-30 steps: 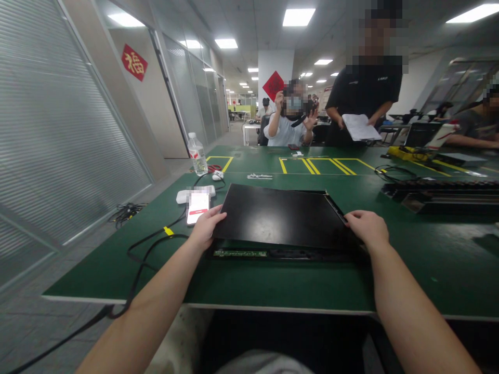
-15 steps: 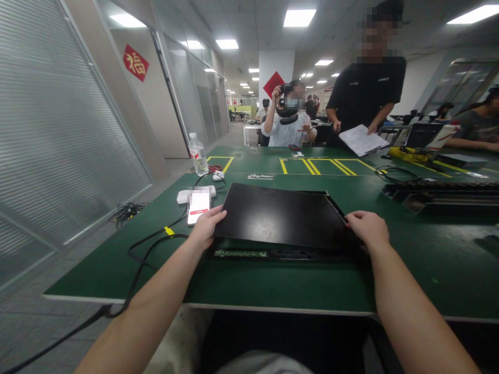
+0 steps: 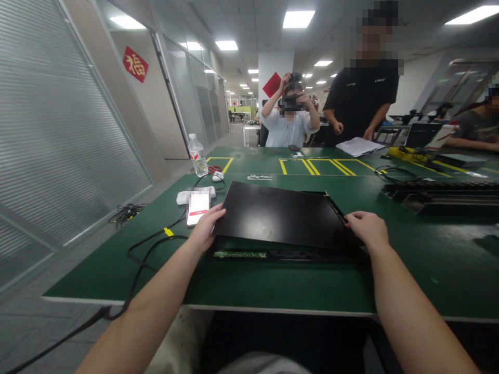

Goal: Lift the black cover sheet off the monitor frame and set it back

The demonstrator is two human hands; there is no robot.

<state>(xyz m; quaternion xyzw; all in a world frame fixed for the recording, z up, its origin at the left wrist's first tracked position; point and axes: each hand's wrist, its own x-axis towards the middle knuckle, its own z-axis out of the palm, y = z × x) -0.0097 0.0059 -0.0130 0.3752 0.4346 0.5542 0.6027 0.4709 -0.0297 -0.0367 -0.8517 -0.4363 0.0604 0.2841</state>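
A flat black panel (image 3: 280,214) lies tilted over a dark frame (image 3: 273,254) with a green circuit strip along its near edge, on the green table (image 3: 273,283). My left hand (image 3: 206,226) grips the panel's near left corner, fingers curled on its edge. My right hand (image 3: 368,228) holds the near right corner, fingers wrapped over it. The near edge of the panel is lifted a little off the frame.
A phone (image 3: 198,206) and white device lie left of the panel, with black cables (image 3: 148,252) trailing off the table. A water bottle (image 3: 197,154) stands further back. A long black chassis (image 3: 444,195) lies at right. Across the table, one person sits, another stands by papers (image 3: 359,147).
The panel's near edge has risen slightly off the frame. The standing person has put the papers down on the table; the seated person has raised both hands to the head.
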